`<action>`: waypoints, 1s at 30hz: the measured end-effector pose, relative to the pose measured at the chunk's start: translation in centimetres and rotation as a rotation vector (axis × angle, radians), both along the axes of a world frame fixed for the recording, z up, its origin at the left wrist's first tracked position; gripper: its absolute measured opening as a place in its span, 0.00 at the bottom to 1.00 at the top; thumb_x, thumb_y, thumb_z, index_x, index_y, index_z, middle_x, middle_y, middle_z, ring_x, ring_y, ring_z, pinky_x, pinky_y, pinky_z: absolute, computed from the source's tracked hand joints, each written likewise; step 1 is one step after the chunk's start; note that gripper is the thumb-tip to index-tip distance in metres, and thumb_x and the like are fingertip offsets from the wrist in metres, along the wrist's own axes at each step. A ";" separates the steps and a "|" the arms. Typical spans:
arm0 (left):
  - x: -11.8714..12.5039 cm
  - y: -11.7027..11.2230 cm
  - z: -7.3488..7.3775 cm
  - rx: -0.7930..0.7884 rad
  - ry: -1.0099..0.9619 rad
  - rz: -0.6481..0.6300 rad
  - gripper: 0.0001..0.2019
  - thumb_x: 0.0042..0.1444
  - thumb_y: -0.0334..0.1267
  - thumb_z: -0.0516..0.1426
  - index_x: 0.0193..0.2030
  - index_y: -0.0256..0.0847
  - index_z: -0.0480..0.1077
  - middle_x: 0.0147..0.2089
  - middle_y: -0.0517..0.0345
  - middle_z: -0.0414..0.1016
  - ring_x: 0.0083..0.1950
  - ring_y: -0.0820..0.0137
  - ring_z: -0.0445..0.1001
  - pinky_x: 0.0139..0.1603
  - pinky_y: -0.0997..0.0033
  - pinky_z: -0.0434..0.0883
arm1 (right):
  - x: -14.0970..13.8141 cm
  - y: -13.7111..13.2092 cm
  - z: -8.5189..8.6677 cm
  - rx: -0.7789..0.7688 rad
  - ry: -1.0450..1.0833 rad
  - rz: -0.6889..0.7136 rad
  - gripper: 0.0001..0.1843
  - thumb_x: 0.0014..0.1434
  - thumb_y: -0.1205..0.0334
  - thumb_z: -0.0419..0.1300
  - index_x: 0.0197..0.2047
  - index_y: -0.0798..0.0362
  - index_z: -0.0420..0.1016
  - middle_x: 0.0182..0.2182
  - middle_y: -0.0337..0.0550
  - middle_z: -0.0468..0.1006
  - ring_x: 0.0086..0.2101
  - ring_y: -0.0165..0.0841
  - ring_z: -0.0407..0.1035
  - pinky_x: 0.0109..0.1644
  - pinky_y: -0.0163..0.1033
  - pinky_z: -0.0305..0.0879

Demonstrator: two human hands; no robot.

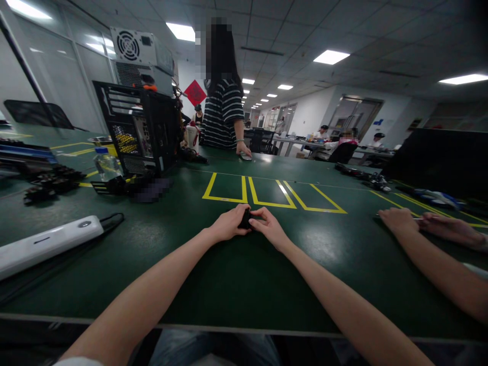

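Observation:
A small black object (245,218), too dark to make out its kind, is between my two hands just above the green tabletop (244,284). My left hand (230,222) is closed on its left side, thumb below and fingers over the top. From the right, my right hand (268,226) pinches at it with thumb and forefinger. Beyond my fingers lie yellow tape outlines (269,206) on the table.
At left lie a white device (49,244) with a black cord, a clear bottle (105,163) and a black computer case (141,127). A co-worker's hands (398,221) hold a thin tool at right. Across the table stands a person in a striped shirt (224,119).

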State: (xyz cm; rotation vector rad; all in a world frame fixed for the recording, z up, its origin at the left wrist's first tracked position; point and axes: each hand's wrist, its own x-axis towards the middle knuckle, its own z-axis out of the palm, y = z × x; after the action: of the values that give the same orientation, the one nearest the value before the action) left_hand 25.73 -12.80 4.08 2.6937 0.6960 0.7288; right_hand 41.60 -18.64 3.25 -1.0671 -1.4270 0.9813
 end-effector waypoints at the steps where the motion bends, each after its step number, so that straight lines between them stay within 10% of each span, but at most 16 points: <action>1: 0.0 0.0 0.0 -0.001 0.001 0.002 0.29 0.45 0.43 0.56 0.52 0.42 0.48 0.51 0.50 0.58 0.47 0.62 0.65 0.43 0.63 0.64 | 0.0 0.1 0.0 -0.004 0.001 -0.018 0.13 0.45 0.58 0.58 0.35 0.51 0.62 0.38 0.39 0.68 0.32 0.28 0.68 0.38 0.38 0.66; 30: 0.2 0.2 -0.1 -0.029 -0.003 0.010 0.29 0.44 0.41 0.57 0.51 0.42 0.48 0.50 0.50 0.59 0.47 0.62 0.65 0.44 0.63 0.64 | 0.3 0.6 -0.3 0.046 -0.111 -0.042 0.18 0.46 0.60 0.58 0.42 0.51 0.62 0.42 0.42 0.67 0.41 0.33 0.66 0.46 0.42 0.62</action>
State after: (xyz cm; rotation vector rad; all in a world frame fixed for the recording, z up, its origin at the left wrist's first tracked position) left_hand 25.89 -12.57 3.95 2.6637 0.7144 0.7196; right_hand 41.86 -18.08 2.91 -1.1280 -1.5035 0.8670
